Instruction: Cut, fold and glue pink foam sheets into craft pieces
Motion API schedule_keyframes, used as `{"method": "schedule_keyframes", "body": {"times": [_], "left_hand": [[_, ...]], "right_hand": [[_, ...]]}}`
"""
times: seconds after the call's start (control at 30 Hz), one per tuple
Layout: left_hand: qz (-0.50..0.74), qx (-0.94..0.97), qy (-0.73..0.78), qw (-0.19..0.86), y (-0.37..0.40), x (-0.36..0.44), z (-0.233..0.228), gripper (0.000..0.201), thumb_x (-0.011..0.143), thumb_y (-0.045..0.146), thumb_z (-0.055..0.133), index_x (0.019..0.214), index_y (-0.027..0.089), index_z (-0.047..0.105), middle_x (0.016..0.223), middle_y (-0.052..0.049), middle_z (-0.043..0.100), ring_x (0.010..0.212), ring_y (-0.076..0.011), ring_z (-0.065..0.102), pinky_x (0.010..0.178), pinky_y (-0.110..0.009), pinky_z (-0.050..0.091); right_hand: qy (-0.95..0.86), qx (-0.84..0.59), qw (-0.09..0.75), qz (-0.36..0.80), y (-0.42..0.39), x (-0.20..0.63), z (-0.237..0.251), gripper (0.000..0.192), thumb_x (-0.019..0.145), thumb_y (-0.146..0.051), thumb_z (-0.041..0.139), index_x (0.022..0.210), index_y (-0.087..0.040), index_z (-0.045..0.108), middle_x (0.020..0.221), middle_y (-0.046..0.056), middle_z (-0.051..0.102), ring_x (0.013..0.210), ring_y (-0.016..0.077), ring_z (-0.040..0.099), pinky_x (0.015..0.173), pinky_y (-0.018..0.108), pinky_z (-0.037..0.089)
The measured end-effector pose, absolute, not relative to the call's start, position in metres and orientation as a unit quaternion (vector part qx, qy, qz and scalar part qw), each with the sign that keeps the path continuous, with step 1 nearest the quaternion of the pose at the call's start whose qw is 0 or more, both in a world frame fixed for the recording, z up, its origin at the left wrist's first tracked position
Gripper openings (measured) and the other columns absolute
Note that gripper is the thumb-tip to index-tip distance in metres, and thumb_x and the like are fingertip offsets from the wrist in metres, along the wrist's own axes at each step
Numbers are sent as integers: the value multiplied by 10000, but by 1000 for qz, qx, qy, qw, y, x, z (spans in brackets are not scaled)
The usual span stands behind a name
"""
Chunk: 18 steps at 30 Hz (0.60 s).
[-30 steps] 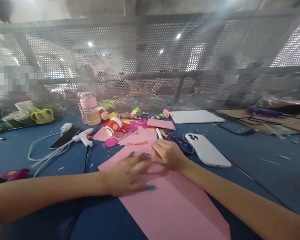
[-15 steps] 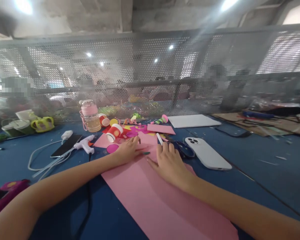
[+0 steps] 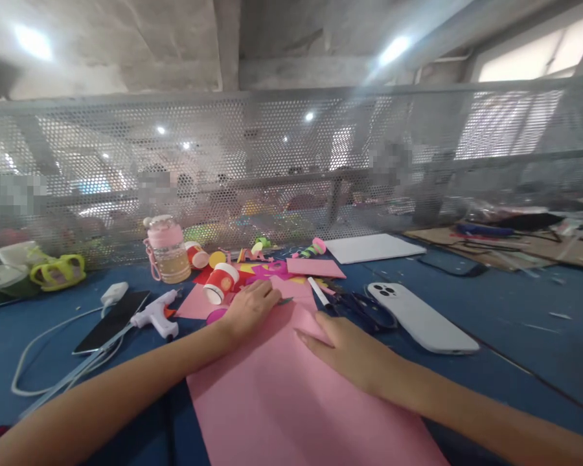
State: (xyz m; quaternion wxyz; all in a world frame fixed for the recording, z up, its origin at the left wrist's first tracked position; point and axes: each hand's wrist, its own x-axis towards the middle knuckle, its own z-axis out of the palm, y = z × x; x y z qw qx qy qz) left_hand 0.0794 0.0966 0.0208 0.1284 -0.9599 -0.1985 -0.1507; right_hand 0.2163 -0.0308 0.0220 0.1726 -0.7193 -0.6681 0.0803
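Clock centred on the pink sheet (image 3: 282, 388), which lies on the table (image 3: 505, 304) right in front of the person, 12 to 6. L hand (image 3: 252, 307) is at approx. 11, on the far end of the sheet, fingers bent & close together; can't tell if they pinch the paper. R hand (image 3: 350, 349) is at approx. 1, loosely spread over the sheet's R side, thumb apart, nothing seen gripped. Main risk: sheet skews or creases, prob. if one hand pulls harder than the other or the R palm slips. 2nd risk: the far end is close to the clutter, so a shove toward 12 could bump the tipped red cup (image 3: 221, 283) at 11 & roll it, or nudge the white pen (image 3: 319, 292) at approx. 12:30. Scissors (image 3: 369, 310) at 1–2 lie near the R fingers; a careless sideways sweep might snag them or knock the white phone (image 3: 422, 317) at 2. Glue gun (image 3: 158, 315) at 10 is near the L forearm; can't tell if hot, but an elbow swing could burn skin or drag it.
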Motion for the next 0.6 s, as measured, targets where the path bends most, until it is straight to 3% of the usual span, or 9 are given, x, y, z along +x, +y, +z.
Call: {"method": "schedule_keyframes", "body": {"times": [0.17,0.27,0.43,0.6], "left_hand": [[-141,-965,-187,-115,118,76,25,143,807,184,492,923,125,552,705,-3,551,627,-107,508,577,-206,399],[-149,-952,-177,-201,121,75,23,317,660,252,673,938,144,566,592,57,478,520,-75,426,480,-171,337],[-235,-932,-192,-198,117,78,16,126,710,253,622,716,130,595,612,23,556,544,-77,458,509,-174,350],[-201,-949,-208,-126,116,81,22,111,782,191,530,736,132,612,696,-15,629,623,-106,534,585,-198,383]], "right_hand": [[-672,-725,150,20,-23,218,3,306,856,-354,350,993,-111,477,756,121,665,695,250,631,500,259,279],[-700,-700,142,-2,-23,220,-4,262,855,-319,353,1000,-128,460,715,92,667,637,238,631,472,253,231],[-715,-684,146,-10,-23,225,-5,236,848,-281,332,1000,-136,440,671,68,664,575,214,619,456,253,185],[-719,-679,150,-16,-23,228,-6,239,856,-297,309,967,-129,437,665,78,658,571,212,614,458,257,177]]}}
